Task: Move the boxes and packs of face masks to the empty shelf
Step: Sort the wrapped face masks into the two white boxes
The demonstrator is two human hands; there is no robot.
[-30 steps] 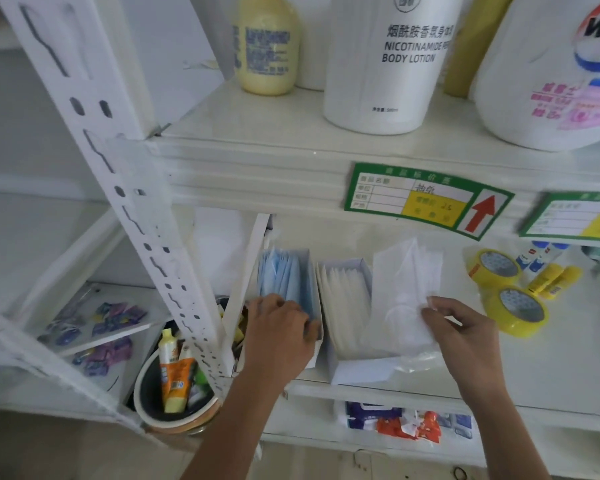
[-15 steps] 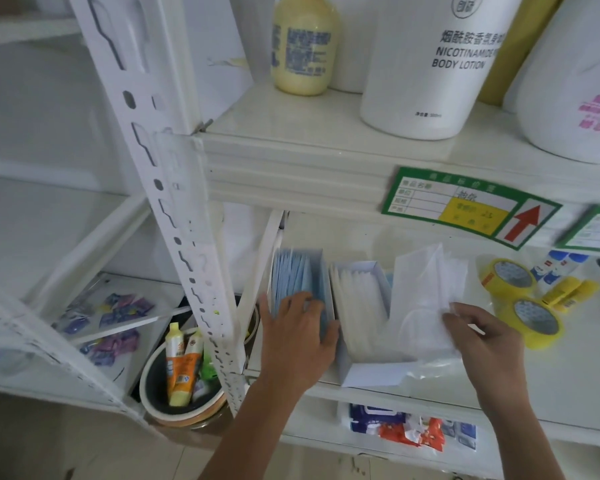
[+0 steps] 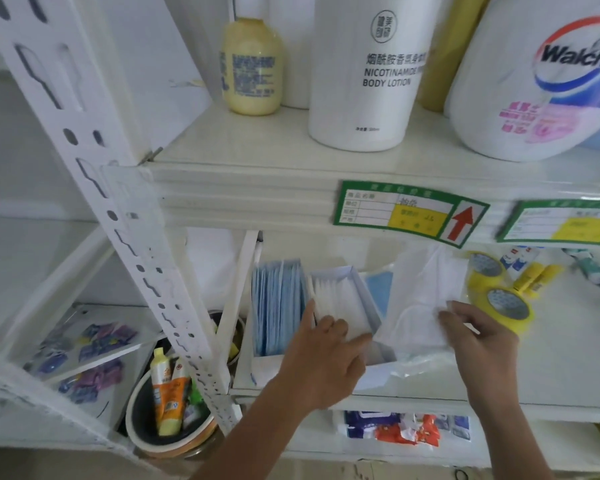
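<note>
Your left hand (image 3: 321,355) is resting on the open white cardboard box of white face masks (image 3: 343,306), fingers spread over the masks and thumb laid across the box's front corner; whether it is actually gripping anything cannot be told. Your right hand (image 3: 478,344) is pinching the clear plastic pack of white face masks (image 3: 420,299) by its lower right edge, fingers closed on the wrapper. That pack is leaning against the white box's right side, and its lower part is blurring into crumpled plastic.

- Open white box of blue face masks (image 3: 278,317): standing just left of the white-mask box, touching it; your left wrist is covering its front right corner.
- Blue item (image 3: 378,289) behind the pack: mostly hidden, unidentifiable.
- White metal shelf (image 3: 561,368): bearing both boxes and the pack.
- Two yellow tape rolls (image 3: 499,299): sitting near your right hand.
- Green price label (image 3: 406,213): print is too blurred to read.
- Bottles on the tier above: tops cut off.
</note>
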